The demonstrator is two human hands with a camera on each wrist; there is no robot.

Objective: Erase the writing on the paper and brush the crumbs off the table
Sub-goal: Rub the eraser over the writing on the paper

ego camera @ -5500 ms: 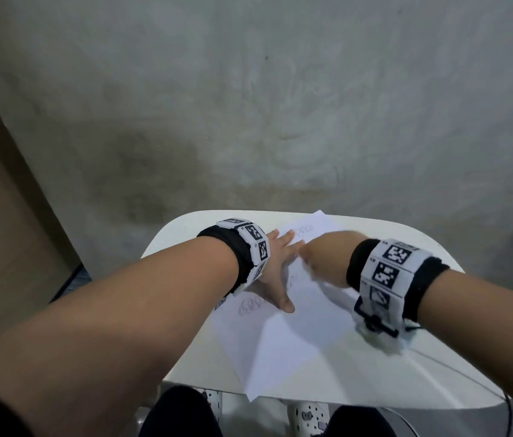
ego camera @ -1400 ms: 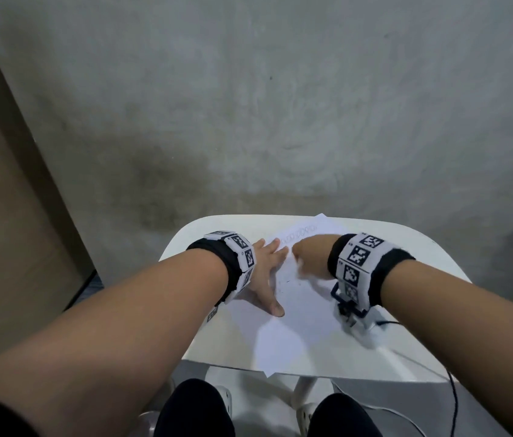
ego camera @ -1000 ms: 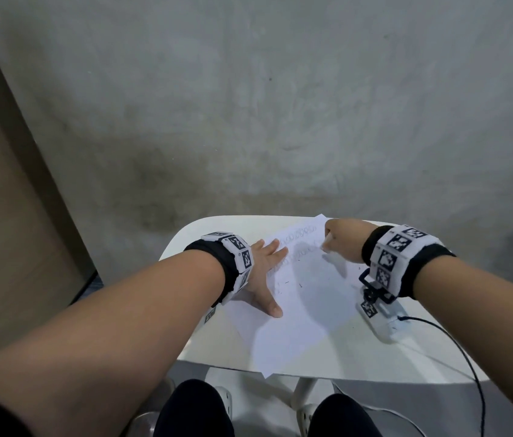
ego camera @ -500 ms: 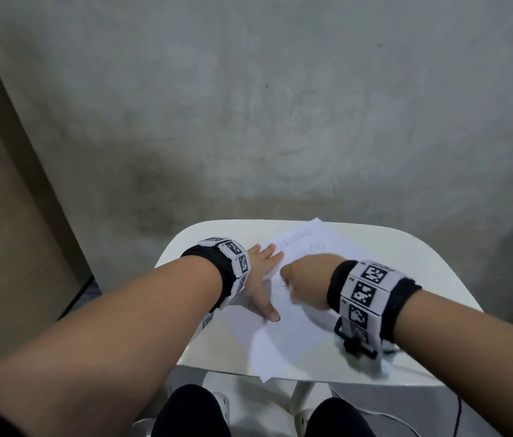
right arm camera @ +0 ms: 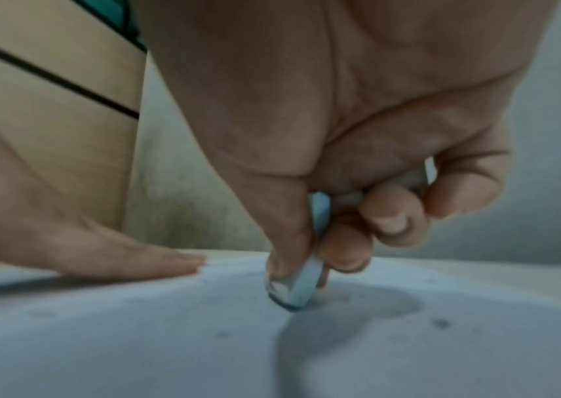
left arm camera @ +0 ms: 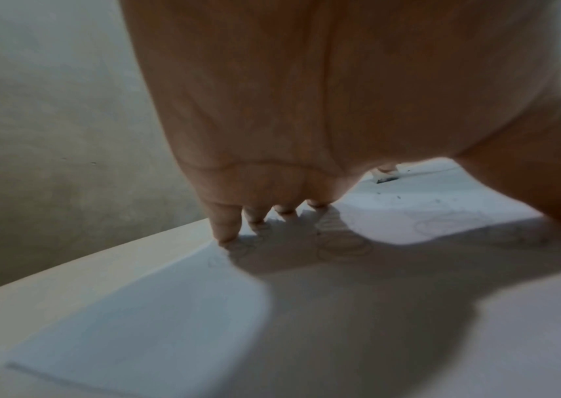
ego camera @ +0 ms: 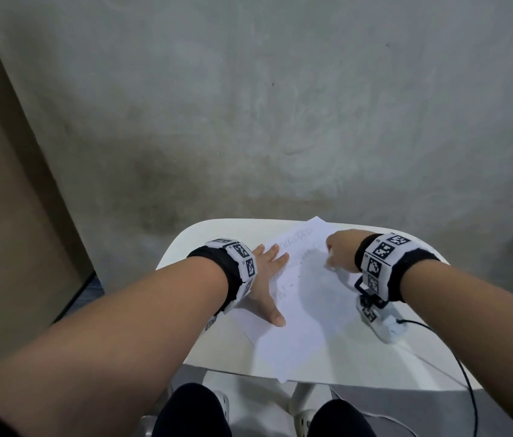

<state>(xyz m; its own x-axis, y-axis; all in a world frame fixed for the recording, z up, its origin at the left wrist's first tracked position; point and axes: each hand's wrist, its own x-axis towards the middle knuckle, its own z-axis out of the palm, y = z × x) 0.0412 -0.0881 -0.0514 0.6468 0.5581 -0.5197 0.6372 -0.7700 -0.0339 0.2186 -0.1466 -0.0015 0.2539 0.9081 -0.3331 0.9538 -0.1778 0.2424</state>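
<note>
A white sheet of paper (ego camera: 305, 304) lies slanted on the small white table (ego camera: 204, 238), with faint pencil writing (ego camera: 296, 239) near its far end. My left hand (ego camera: 268, 279) lies flat with fingers spread on the paper's left side, pressing it down; its fingertips (left arm camera: 226, 231) touch the sheet. My right hand (ego camera: 340, 252) pinches a pale blue-white eraser (right arm camera: 301, 280) between thumb and fingers, its tip on the paper at the far right part. Small dark crumbs (ego camera: 291, 277) dot the sheet between the hands, and crumbs (left arm camera: 398, 198) show in the left wrist view too.
A grey concrete wall rises right behind the table. A tan panel (ego camera: 12, 216) stands at the left. A black cable (ego camera: 457, 357) runs from the right wrist device over the table's right edge. My knees (ego camera: 192, 411) are below the near edge, over which the paper's corner hangs.
My right hand with the eraser has gone back and forth over the paper, and since half a second ago it has moved from the middle to the far right. The left hand has stayed put.
</note>
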